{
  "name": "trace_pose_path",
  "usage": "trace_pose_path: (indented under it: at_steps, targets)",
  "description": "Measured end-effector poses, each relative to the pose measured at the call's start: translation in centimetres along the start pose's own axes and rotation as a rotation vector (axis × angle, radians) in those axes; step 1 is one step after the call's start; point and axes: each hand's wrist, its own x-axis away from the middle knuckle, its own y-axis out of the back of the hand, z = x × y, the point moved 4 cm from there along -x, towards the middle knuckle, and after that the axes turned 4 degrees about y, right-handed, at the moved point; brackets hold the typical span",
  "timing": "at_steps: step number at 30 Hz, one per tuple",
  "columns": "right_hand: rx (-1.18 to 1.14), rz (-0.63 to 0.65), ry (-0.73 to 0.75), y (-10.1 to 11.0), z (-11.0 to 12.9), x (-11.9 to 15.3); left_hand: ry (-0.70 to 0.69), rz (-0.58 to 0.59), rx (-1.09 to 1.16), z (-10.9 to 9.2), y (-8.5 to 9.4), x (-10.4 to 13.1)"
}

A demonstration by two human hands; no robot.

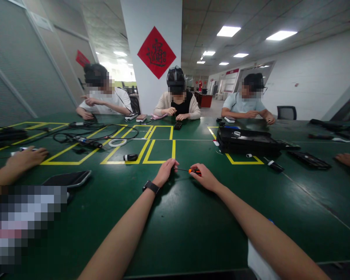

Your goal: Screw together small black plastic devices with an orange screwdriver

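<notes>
My right hand [206, 178] is wrapped around the orange and black handle of a screwdriver [194, 171], held level just above or on the green table. Its thin shaft points left, and the tip ends at the fingers of my left hand [165, 173]. Those fingers are closed, with a dark watch on the wrist behind them. Whether they grip the shaft's tip or some small part, I cannot make out.
Yellow tape outlines [160, 162] mark the green table [175, 225]. A black bag [245, 140] lies right of centre, near a dark cylindrical item [275, 165]. A black-and-white cylinder [130, 157] and cables [87, 142] lie left. Several people sit around.
</notes>
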Motion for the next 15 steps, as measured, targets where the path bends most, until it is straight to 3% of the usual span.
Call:
trace_pose_path:
  at_steps: [15]
  targets:
    - [0.016,0.013,0.023,0.11,0.03,0.02,0.010,-0.009,0.011,-0.52,-0.11,0.21]
